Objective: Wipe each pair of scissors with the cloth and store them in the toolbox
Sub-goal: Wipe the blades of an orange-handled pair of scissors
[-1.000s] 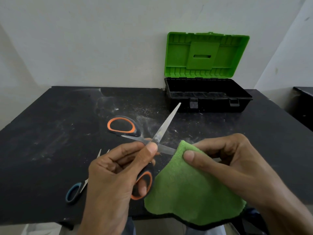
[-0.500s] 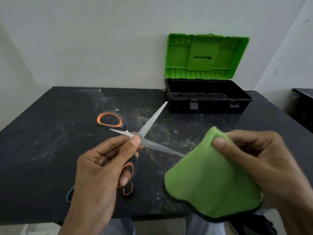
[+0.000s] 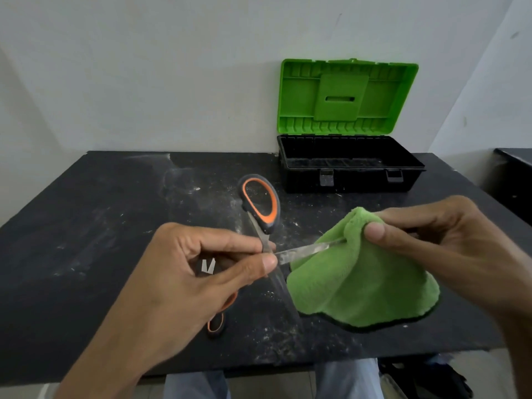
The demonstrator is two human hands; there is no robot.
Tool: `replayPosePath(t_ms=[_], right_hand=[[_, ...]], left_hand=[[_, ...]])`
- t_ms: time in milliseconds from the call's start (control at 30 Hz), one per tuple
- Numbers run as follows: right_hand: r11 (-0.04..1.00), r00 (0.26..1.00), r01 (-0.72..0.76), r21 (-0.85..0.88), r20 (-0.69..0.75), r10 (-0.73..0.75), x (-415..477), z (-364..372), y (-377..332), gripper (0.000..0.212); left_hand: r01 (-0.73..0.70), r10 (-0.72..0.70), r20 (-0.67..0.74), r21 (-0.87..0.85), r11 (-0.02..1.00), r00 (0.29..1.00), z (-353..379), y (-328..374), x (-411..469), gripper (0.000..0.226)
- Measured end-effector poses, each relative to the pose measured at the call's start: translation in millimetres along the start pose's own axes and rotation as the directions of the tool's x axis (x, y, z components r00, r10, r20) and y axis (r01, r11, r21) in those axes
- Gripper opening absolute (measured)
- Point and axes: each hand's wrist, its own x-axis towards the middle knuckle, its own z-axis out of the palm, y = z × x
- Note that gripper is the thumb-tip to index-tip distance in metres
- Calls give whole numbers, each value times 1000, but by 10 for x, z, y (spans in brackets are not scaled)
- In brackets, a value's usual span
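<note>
Green cloth (image 3: 359, 283) hangs from the right hand (image 3: 431, 240), whose thumb and fingers pinch its top fold around the tip of 1 blade of the orange-and-black scissors (image 3: 302, 251). Those scissors are splayed open above the near middle of the dusty black table (image 3: 86, 240). The left hand (image 3: 195, 277) pinches them at the pivot between thumb and forefinger. Far right, the toolbox (image 3: 348, 174) stands with its green lid (image 3: 345, 96) raised against the wall.
</note>
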Motion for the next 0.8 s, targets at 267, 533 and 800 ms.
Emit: replayPosePath(t_ms=[267,533,800], right_hand=[[999,993,29,-40,112,-24,64,-96,55,23],[987,973,85,-133,225,-53,115,-47,22,23],[996,953,64,-59,301,-43,171,286,-96,22]], left_hand=[[11,-14,40,92,996,999,-142,19,40,15],[23,-30,77,92,995,997,-102,45,40,16],[-8,4,150,29,1000,989,-9,61,65,9]])
